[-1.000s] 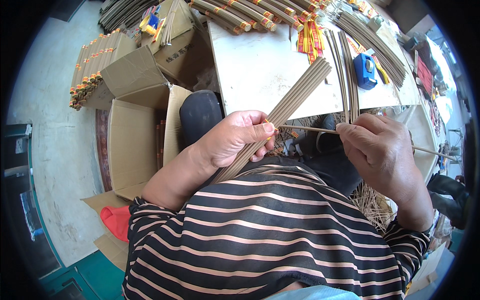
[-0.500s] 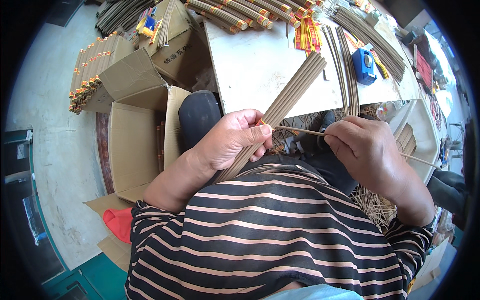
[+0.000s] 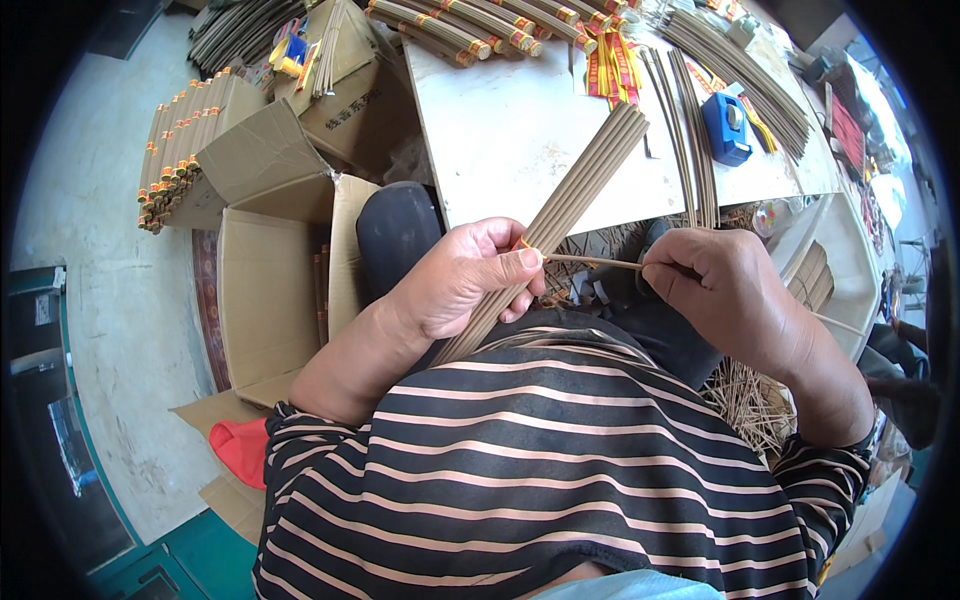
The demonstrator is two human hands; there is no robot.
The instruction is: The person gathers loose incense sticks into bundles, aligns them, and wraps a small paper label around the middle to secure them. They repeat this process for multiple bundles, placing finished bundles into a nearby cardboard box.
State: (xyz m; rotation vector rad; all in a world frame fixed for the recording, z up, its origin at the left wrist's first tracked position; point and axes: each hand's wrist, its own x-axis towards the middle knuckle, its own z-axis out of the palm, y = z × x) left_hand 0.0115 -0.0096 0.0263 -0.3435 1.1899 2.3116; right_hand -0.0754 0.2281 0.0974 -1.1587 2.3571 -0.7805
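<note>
My left hand (image 3: 455,280) is wrapped round a bundle of brown incense sticks (image 3: 588,172), which slants from my lap up over the table's near edge. A scrap of red and yellow band (image 3: 521,243) shows beside the thumb. Between the fingers of my right hand (image 3: 725,285) is a single thin incense stick (image 3: 598,261). One end of this stick meets the bundle at my left thumb tip; the other passes behind my right hand and reappears beyond the wrist. Whether its tip goes into the bundle or under the band is hidden.
Ahead is a white table (image 3: 490,140) with banded incense bundles (image 3: 440,30), loose sticks (image 3: 690,140), red-yellow labels (image 3: 612,70) and a blue tape dispenser (image 3: 727,130). An open cardboard box (image 3: 275,290) stands at left. Stick scraps (image 3: 750,400) lie below my right arm.
My right hand has shifted slightly left and its wrist has turned a little, still holding the single stick. My left hand and the bundle stay almost in place.
</note>
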